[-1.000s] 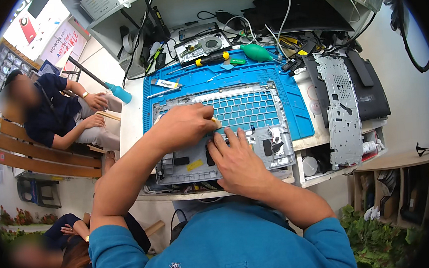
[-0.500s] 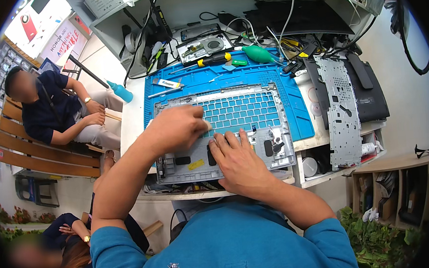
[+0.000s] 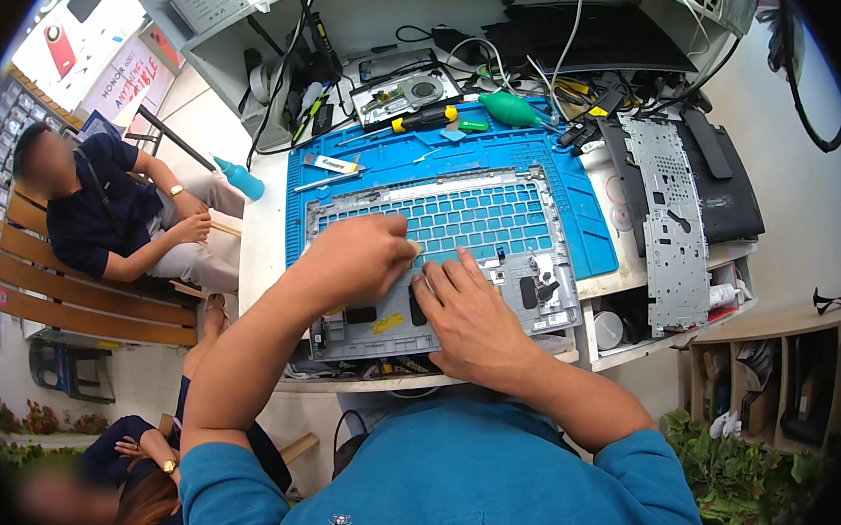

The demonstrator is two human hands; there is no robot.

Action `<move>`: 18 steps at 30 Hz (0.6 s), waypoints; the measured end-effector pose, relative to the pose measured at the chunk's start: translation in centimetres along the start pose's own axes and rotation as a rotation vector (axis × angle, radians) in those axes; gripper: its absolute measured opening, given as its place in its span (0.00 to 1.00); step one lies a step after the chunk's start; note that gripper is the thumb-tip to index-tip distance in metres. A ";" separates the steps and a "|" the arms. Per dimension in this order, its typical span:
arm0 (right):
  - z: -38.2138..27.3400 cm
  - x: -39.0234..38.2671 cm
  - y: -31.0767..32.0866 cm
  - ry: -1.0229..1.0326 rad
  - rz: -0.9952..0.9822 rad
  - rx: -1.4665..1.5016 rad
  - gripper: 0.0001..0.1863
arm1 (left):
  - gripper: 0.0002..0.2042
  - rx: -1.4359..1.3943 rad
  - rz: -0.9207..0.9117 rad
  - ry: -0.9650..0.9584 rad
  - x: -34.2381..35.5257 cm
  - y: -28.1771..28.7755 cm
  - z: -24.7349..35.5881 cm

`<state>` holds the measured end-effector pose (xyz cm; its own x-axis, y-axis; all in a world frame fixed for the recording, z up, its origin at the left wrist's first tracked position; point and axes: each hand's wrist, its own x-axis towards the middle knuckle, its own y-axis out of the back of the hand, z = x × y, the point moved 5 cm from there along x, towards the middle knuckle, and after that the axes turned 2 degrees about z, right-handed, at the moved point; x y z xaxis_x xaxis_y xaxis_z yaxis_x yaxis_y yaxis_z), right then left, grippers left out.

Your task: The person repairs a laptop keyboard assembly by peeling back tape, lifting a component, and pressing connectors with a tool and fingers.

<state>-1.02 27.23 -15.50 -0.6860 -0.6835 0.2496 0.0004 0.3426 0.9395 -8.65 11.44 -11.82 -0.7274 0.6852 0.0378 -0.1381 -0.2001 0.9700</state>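
Observation:
A grey laptop top case [image 3: 387,347] lies with its inner side up, its open keyboard grid showing the blue mat below. At the lower edge of that grid, my left hand [image 3: 366,256] is closed in a pinch on a small pale piece [image 3: 415,250], too covered by the fingers to name. My right hand [image 3: 473,312] rests flat on the palm-rest part, fingers stretched out. A yellow strip [image 3: 387,323] and black pads lie on the case between and beside the hands.
Beneath the case is a blue work mat [image 3: 588,221]. Behind it lie a yellow-black screwdriver [image 3: 425,120], a green air blower [image 3: 510,109] and cables. A perforated metal plate [image 3: 669,216] stands right. A blue bottle [image 3: 241,180] is left; two people sit beyond.
My left hand has shifted slightly toward me with the pale piece, uncovering a little more of the keyboard grid. My right hand stays flat on the case.

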 end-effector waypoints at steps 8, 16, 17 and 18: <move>-0.1 -0.7 0.3 -0.024 0.071 0.087 0.44 | 0.08 -0.053 -0.047 -0.022 0.0 0.2 0.2; 0.0 -0.6 0.2 -0.040 0.004 0.090 0.44 | 0.07 -0.066 -0.013 -0.030 -0.1 2.0 -1.2; 0.2 -0.5 0.1 -0.038 -0.017 0.072 0.44 | 0.07 -0.048 0.048 0.106 -0.3 3.4 -1.9; 0.2 -0.4 0.1 -0.020 -0.030 0.046 0.44 | 0.07 -0.028 0.085 0.167 -0.9 4.5 -3.0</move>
<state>-0.84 27.63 -15.57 -0.6999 -0.6809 0.2157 -0.0541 0.3517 0.9346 -10.61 7.82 -8.17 -0.8383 0.5397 0.0771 -0.0880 -0.2735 0.9578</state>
